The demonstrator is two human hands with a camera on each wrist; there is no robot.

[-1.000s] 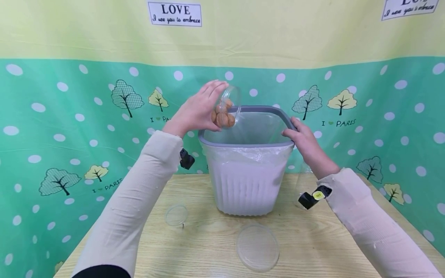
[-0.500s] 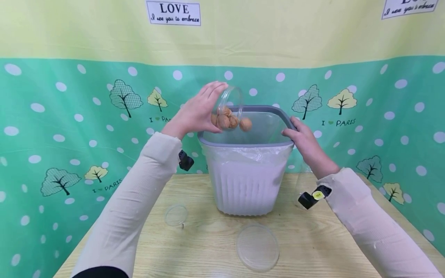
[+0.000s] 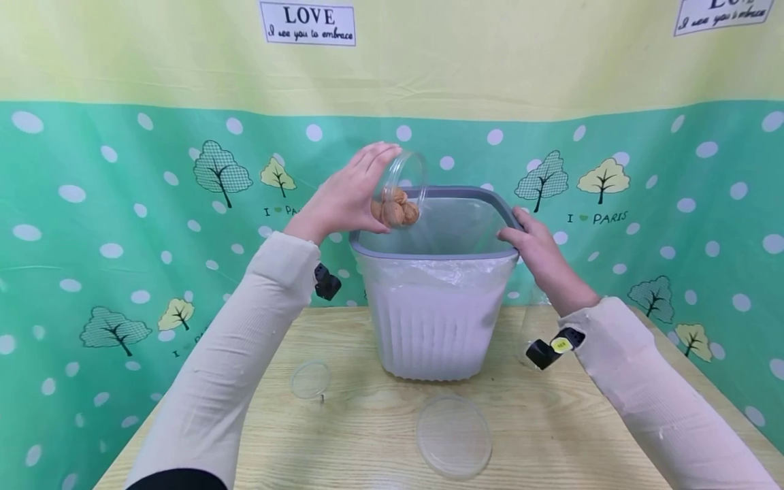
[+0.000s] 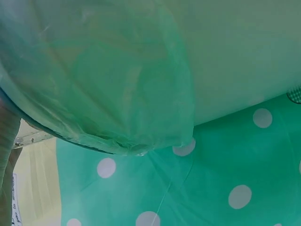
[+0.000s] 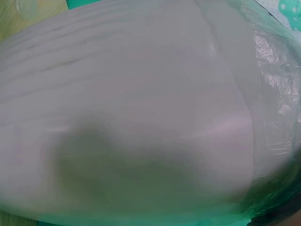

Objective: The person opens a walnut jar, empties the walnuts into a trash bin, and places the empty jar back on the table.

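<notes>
In the head view my left hand (image 3: pixel 349 190) grips a clear jar (image 3: pixel 415 170) tipped on its side, its mouth facing right over the bin's left part. Several walnuts (image 3: pixel 397 212) lie in the jar. The white trash bin (image 3: pixel 435 320) stands upright, with a grey rim (image 3: pixel 437 256) and a thin plastic liner folded over it. At the right side of that rim, my right hand (image 3: pixel 539 252) holds on, thumb inside. The bin's floor is hidden. Liner film (image 4: pixel 131 84) covers much of the left wrist view; the bin's wall (image 5: pixel 141 94) takes up the right wrist view.
On the wooden table (image 3: pixel 361 435) lie a small clear round lid (image 3: pixel 309 380) at left and a larger clear round lid (image 3: pixel 453 435) in front of the bin. A clear container (image 3: pixel 533 316) stands behind my right wrist, partly hidden. A printed curtain (image 3: pixel 122 258) hangs around the table.
Half a second ago one walnut was in the air just past the jar's mouth; it is now out of sight. The jar is tipped slightly further than a second ago. My right hand has stayed put.
</notes>
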